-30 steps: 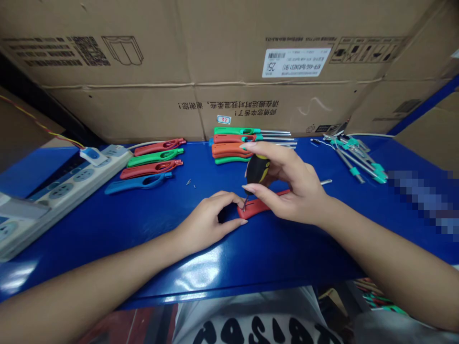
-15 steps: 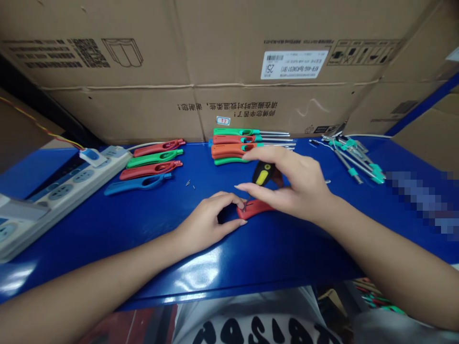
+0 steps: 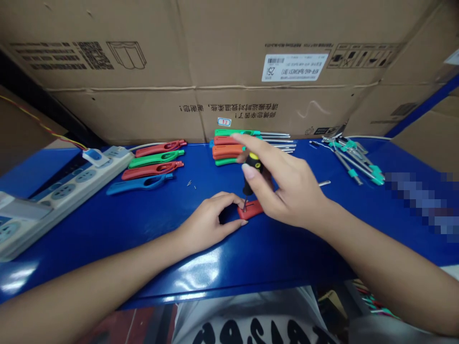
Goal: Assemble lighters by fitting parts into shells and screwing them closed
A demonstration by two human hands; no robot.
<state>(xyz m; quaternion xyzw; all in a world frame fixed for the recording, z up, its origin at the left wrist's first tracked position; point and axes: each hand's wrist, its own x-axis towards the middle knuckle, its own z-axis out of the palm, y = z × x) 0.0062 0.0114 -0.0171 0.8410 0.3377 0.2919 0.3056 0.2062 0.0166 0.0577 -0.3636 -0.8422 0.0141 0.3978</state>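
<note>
A red lighter [image 3: 251,209] lies on the blue table [image 3: 150,234], its right part hidden behind my right hand. My left hand [image 3: 211,217] pinches the lighter's left end between thumb and fingers, pressing it to the table. In my right hand [image 3: 287,186] is a screwdriver [image 3: 254,165] with a black and yellow handle, standing nearly upright. Its tip meets the lighter's top face close to my left fingertips. Just left of my hands lie a few tiny screws [image 3: 189,183].
Red, green and blue lighter casings [image 3: 143,183] lie in a row by a white power strip [image 3: 68,191]. Behind my right hand are stacked lighters [image 3: 229,152] with metal tubes. Tubes with teal parts [image 3: 355,157] lie at right. A cardboard sheet [image 3: 143,110] stands behind.
The screwdriver has turned from leaning to nearly upright, and my right hand has shifted left with its fingers closing round the handle. My left hand stays on the lighter.
</note>
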